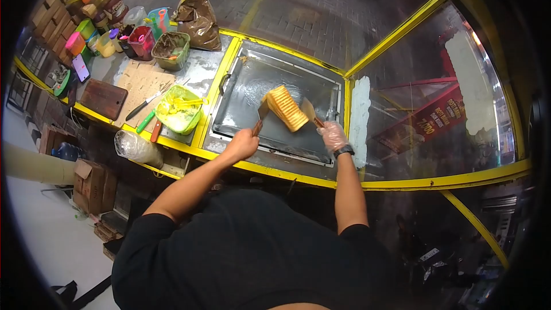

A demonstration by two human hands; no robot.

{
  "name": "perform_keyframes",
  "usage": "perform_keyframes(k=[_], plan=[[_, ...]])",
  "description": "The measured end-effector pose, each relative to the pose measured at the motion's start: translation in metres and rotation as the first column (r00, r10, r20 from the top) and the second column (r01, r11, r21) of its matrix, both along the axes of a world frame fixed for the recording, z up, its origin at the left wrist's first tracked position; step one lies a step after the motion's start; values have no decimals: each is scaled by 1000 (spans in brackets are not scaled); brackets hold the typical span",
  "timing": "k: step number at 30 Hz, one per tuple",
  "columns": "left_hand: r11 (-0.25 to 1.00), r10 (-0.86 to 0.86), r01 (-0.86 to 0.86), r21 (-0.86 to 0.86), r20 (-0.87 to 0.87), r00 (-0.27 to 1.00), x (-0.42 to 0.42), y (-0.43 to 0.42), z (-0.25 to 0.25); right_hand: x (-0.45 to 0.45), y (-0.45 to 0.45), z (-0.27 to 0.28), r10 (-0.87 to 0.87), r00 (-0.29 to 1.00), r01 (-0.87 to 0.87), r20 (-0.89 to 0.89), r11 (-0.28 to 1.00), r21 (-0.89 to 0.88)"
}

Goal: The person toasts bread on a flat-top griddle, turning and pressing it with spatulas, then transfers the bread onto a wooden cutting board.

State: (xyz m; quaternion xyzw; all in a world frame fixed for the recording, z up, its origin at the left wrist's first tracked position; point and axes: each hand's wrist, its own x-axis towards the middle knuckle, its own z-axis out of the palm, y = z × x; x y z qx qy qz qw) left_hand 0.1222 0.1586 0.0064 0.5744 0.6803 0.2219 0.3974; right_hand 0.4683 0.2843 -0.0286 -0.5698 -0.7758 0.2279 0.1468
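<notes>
A block of sliced bread [285, 108] with browned stripes is over the dark flat griddle [241, 103], tilted between two metal scrapers. My left hand [244, 144], bare, is closed around the handle of the left scraper [263, 109], whose blade is at the bread's left side. My right hand [333, 136], in a clear plastic glove with a dark band at the wrist, grips the right scraper [309, 110], its blade at the bread's right side. The griddle surface shows a shiny patch behind the bread.
Left of the griddle are a green tub of yellow spread [179, 116], knives [150, 102], a wooden board [103, 99], a tub with brown residue [171, 50] and a brown bag [198, 20]. Yellow frame bars [396, 35] and glass panes surround the counter.
</notes>
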Motion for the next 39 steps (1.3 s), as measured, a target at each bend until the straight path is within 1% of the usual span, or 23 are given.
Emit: perform_keyframes(k=[1, 2, 3, 4, 5, 7, 8, 9, 11, 12, 14, 16, 17, 18, 19, 22, 25, 28, 30, 34, 37, 38, 39], plan=[[999, -48, 50, 18, -117, 992, -5, 13, 7, -1, -1, 17, -45, 999, 41, -16, 984, -173], [999, -53, 51, -18, -122, 991, -11, 24, 14, 0, -5, 34, -92, 996, 79, -21, 936, -342], [997, -60, 54, -54, -126, 990, -17, 34, 33, 2, -7, 43, -141, 990, 114, -17, 858, -501], [992, -129, 125, -37, -176, 976, -27, 52, 17, 8, -6, 31, -257, 963, 146, -83, 753, -641], [980, -197, 197, -24, -227, 954, -36, 69, 2, 7, -8, 25, -348, 925, 141, -150, 683, -717], [952, -252, 214, -220, -166, 953, -37, 88, 38, -12, -18, 17, -535, 807, 90, -250, 530, -843], [936, -296, 259, -237, -138, 945, -44, 105, 20, -26, -24, 16, -550, 765, 12, -336, 533, -846], [909, -383, 343, -235, -152, 911, -49, 122, 2, -36, -28, 5, -548, 735, -23, -399, 569, -822], [881, -418, 362, -304, -143, 897, -44, 125, 37, -48, -32, -26, -591, 637, -32, -495, 622, -782], [882, -469, 445, -156, -188, 863, -50, 136, 8, -53, -33, -39, -550, 652, 20, -522, 701, -713], [876, -472, 482, -20, -248, 846, -47, 130, 11, -62, -30, -53, -456, 692, 115, -560, 835, -537], [880, -437, 467, 86, -242, 867, -40, 120, 8, -70, -28, -42, -340, 847, 271, -408, 937, -218], [905, -377, 403, 137, -178, 909, -34, 113, 4, -76, -30, -34, -308, 902, 311, -303, 950, -40], [918, -336, 356, 173, -136, 932, -25, 108, -9, -83, -36, -21, -237, 941, 288, -241, 935, 207], [929, -296, 308, 205, -91, 951, -14, 99, -15, -91, -41, -13, -259, 947, 297, -189, 931, 213], [981, -153, 156, 113, -31, 988, 19, 70, -15, -115, -54, -8, -277, 960, 277, -29, 938, 209], [986, 1, -22, 167, 122, 993, 32, 61, -24, -128, -65, -14, -297, 955, 295, -17, 935, 197], [989, 82, -106, 101, 217, 973, 36, 54, -22, -134, -81, -5, -330, 944, 328, 7, 938, 111], [984, 66, -93, 149, 182, 981, 34, 46, -19, -132, -86, 9, -339, 940, 337, 34, 940, 48], [985, 76, -84, 148, 57, 995, 23, 9, -7, -114, -88, 11, -332, 941, 326, 72, 942, 77], [999, -23, 23, 44, 16, 1000, 27, -16, 3, -110, -90, 4, -340, 932, 337, 122, 940, 48], [980, -142, 141, 141, -8, 990, 34, -20, 3, -111, -94, 0, -347, 932, 344, 102, 938, 48], [971, -193, 194, 141, -26, 981, 43, -23, 3, -117, -96, -3, -354, 932, 351, 83, 935, 51]])
